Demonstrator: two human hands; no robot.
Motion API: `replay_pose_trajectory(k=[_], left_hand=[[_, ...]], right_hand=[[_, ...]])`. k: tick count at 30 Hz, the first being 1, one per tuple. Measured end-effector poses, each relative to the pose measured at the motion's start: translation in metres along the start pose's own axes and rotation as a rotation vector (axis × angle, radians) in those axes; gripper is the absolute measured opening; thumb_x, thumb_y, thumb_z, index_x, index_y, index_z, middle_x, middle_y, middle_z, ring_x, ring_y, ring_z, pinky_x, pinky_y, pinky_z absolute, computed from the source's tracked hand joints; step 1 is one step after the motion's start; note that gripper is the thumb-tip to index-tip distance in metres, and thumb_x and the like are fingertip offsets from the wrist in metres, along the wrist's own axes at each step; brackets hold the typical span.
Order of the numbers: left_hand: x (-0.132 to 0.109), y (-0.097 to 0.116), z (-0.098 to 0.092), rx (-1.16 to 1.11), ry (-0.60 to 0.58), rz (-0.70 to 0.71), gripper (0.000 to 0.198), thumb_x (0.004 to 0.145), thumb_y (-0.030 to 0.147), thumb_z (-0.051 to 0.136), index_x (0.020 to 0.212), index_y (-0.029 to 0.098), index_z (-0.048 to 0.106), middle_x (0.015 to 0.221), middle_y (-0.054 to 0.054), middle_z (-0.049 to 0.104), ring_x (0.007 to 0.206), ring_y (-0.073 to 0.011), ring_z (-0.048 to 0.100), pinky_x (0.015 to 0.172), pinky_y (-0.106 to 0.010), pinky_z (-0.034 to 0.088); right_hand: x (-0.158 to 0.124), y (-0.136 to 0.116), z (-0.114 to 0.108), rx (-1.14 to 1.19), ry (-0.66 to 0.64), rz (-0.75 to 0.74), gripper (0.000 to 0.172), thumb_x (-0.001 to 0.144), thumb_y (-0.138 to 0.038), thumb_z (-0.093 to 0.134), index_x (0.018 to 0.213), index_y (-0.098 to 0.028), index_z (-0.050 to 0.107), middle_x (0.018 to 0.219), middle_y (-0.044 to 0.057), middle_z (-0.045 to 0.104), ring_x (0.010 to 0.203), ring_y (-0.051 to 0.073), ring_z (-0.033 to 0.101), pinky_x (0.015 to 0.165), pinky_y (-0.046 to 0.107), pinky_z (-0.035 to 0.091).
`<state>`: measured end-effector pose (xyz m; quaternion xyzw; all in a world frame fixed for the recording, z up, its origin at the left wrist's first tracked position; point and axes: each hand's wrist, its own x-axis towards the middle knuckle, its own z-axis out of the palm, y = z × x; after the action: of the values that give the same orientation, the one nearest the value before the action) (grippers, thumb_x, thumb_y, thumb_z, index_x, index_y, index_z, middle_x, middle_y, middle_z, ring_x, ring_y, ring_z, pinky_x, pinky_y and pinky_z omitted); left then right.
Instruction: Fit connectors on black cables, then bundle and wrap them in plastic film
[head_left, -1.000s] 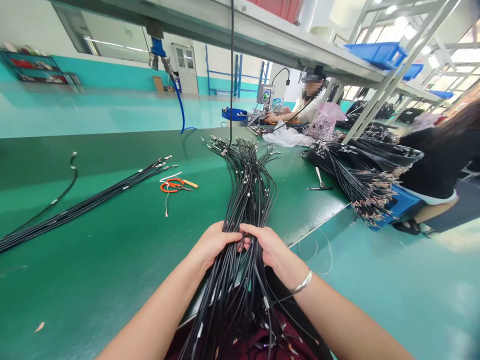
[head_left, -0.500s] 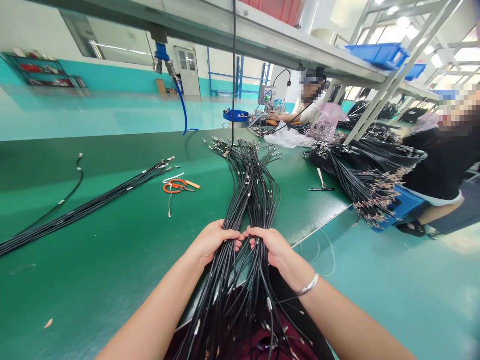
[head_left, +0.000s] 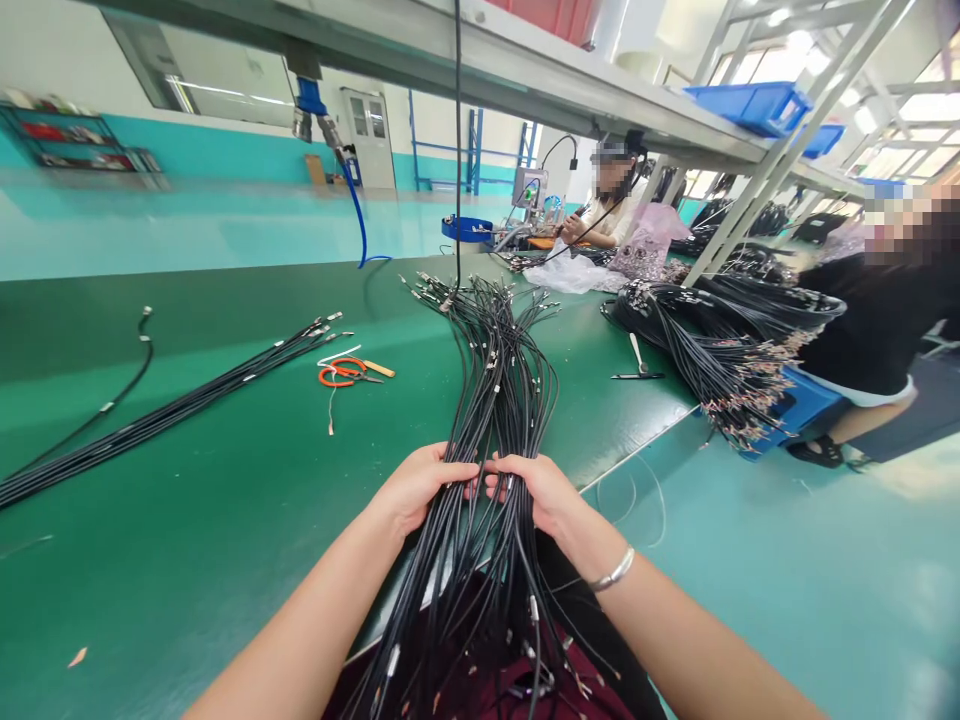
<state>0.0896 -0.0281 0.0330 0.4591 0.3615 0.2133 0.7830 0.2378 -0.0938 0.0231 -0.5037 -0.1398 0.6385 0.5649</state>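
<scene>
The left hand (head_left: pixel 424 490) and right hand (head_left: pixel 536 492) were curled closed around a thick bundle of black cables (head_left: pixel 495 400), fingers wrapped over the strands and fingertips almost meeting at the middle, with a silver bangle (head_left: pixel 613 572) on the right wrist. The bundle lay lengthwise across a green workbench belt (head_left: pixel 187 600), its near end drooping over the bench edge onto the person's maroon lap (head_left: pixel 525 685) and its far end fanning out in a spray of small metal connectors (head_left: pixel 442 295). To the left lay a second, thinner bundle of cables (head_left: pixel 172 420), just beside orange-handled scissors (head_left: pixel 339 375) (the blades pointed right, toward the main bundle). To the right, a small metal hand tool (head_left: pixel 637 372) rested near a large heap of finished cables (head_left: pixel 720 345). A seated co-worker (head_left: pixel 874 330) in a black top sat beyond it, and another co-worker (head_left: pixel 611 200) worked at the far end of the bench.
</scene>
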Motion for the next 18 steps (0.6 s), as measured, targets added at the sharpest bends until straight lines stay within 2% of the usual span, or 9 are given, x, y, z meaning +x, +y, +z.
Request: replay_pose_trajectory(k=[4, 8, 13, 18], left_hand=[[-0.002, -0.001, 0.007, 0.070, 0.000, 0.072, 0.032, 0.061, 0.020, 0.072, 0.087, 0.005, 0.060, 0.078, -0.013, 0.064, 0.064, -0.0151, 0.058, 0.063, -0.026, 0.047], [-0.003, 0.001, 0.006, 0.106, -0.040, 0.087, 0.023, 0.064, 0.020, 0.070, 0.080, 0.005, 0.061, 0.076, -0.012, 0.063, 0.061, -0.0130, 0.057, 0.061, -0.023, 0.046], [-0.003, 0.004, -0.001, -0.016, -0.032, -0.024, 0.022, 0.065, 0.017, 0.070, 0.083, 0.005, 0.063, 0.078, -0.013, 0.064, 0.064, -0.0138, 0.059, 0.062, -0.024, 0.048], [-0.006, 0.008, 0.000, -0.070, -0.028, -0.060, 0.020, 0.069, 0.017, 0.067, 0.083, 0.004, 0.063, 0.082, -0.014, 0.064, 0.065, -0.0157, 0.060, 0.062, -0.026, 0.051]], right_hand=[[0.002, 0.006, 0.005, -0.008, -0.025, 0.007, 0.030, 0.067, -0.028, 0.069, 0.083, -0.004, 0.061, 0.066, 0.010, 0.060, 0.058, 0.018, 0.060, 0.059, 0.032, 0.052], [0.001, 0.005, 0.007, -0.041, -0.023, 0.013, 0.023, 0.064, -0.020, 0.070, 0.078, -0.005, 0.060, 0.061, 0.009, 0.059, 0.057, 0.018, 0.059, 0.056, 0.030, 0.050], [-0.004, -0.002, 0.002, -0.056, -0.046, 0.012, 0.021, 0.065, -0.020, 0.069, 0.076, -0.003, 0.063, 0.073, 0.013, 0.063, 0.061, 0.015, 0.060, 0.060, 0.026, 0.050], [-0.011, -0.010, -0.011, -0.059, -0.117, -0.004, 0.024, 0.063, -0.017, 0.070, 0.081, -0.002, 0.065, 0.087, 0.016, 0.064, 0.076, 0.021, 0.063, 0.076, 0.033, 0.052]])
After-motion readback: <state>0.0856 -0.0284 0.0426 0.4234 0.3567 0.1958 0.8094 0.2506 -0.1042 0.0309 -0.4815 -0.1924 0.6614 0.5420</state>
